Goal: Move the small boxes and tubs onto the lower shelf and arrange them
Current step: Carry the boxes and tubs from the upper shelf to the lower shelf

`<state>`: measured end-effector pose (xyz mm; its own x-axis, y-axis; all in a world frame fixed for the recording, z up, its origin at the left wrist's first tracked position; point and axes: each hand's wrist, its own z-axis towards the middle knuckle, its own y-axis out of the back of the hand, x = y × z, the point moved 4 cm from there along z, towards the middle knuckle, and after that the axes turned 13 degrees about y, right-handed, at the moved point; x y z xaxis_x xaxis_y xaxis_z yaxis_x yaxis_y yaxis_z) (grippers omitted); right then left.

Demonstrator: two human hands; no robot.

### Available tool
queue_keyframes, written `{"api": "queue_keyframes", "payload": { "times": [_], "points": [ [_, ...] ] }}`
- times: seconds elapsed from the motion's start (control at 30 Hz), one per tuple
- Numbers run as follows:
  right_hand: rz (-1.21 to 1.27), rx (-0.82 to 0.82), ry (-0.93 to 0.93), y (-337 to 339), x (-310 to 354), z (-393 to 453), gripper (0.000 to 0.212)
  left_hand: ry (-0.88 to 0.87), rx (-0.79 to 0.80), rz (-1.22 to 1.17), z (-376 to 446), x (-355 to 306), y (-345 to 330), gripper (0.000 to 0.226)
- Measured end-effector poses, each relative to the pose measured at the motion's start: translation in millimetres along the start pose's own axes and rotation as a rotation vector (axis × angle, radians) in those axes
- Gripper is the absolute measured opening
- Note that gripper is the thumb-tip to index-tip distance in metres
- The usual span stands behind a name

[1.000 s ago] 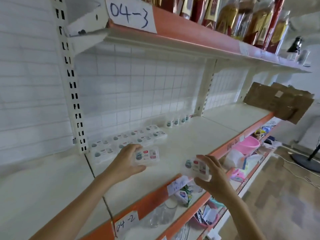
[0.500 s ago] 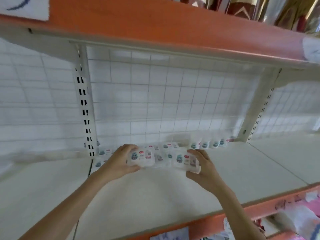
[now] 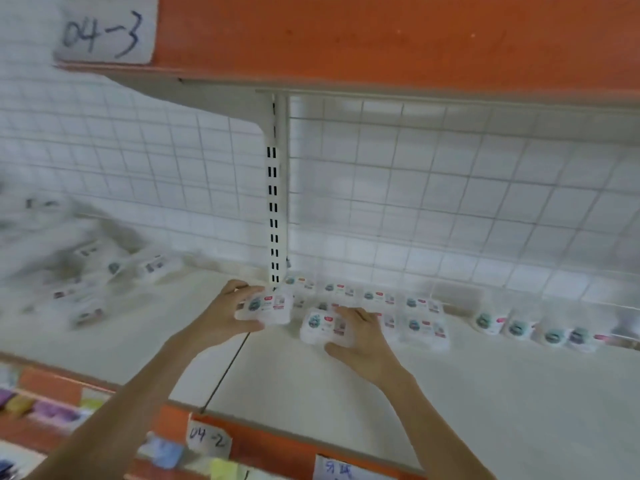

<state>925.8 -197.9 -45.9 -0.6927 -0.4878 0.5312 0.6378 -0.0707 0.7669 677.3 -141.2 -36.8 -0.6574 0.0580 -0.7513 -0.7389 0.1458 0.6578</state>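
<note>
**Setting two small boxes into the row on the shelf**

Holding one small white plastic box with a printed label in the left hand, the person has its fingers curled over the top and the thumb under the near edge. The right hand grips a second white labelled box the same way, fingers across the lid and thumb at the front. Both boxes are at the back of the white lower shelf, just in front of a row of like boxes along the wire grid back panel. Small round white tubs stand further right in a line.

The boxes look light and rigid, with smooth sides that could slip; pinching across the short width, as here, seems the sound hold. Whether either box already rests on the shelf cannot be told.
</note>
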Motion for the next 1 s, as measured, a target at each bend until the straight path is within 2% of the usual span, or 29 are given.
{"api": "queue_keyframes", "payload": {
  "times": [0.17, 0.37, 0.53, 0.77, 0.9, 1.0],
  "points": [
    [-0.012, -0.072, 0.006, -21.6, 3.8, -2.5, 0.060, 0.020, 0.115, -0.056, -3.5, 7.2, -13.1, 0.068],
    [-0.044, -0.055, -0.007, -25.6, 0.3, -10.6, 0.056, -0.025, -0.031, -0.131, -8.1, 27.0, -30.7, 0.065],
    [-0.029, -0.100, -0.028, -26.3, -3.1, -13.2, 0.052, -0.022, -0.058, -0.096, -6.0, 28.5, -31.7, 0.072],
    [-0.020, -0.148, -0.017, -27.4, -6.1, -13.1, 0.047, -0.027, -0.049, -0.135, -2.6, 29.8, -32.4, 0.070],
    [-0.014, -0.132, -0.036, -28.5, -6.7, -12.4, 0.047, -0.049, -0.046, -0.139, -1.3, 29.5, -33.9, 0.080],
    [-0.038, -0.144, -0.026, -28.8, -6.1, -11.8, 0.047, -0.076, -0.052, -0.129, 0.7, 29.0, -35.8, 0.072]
  ]
}}
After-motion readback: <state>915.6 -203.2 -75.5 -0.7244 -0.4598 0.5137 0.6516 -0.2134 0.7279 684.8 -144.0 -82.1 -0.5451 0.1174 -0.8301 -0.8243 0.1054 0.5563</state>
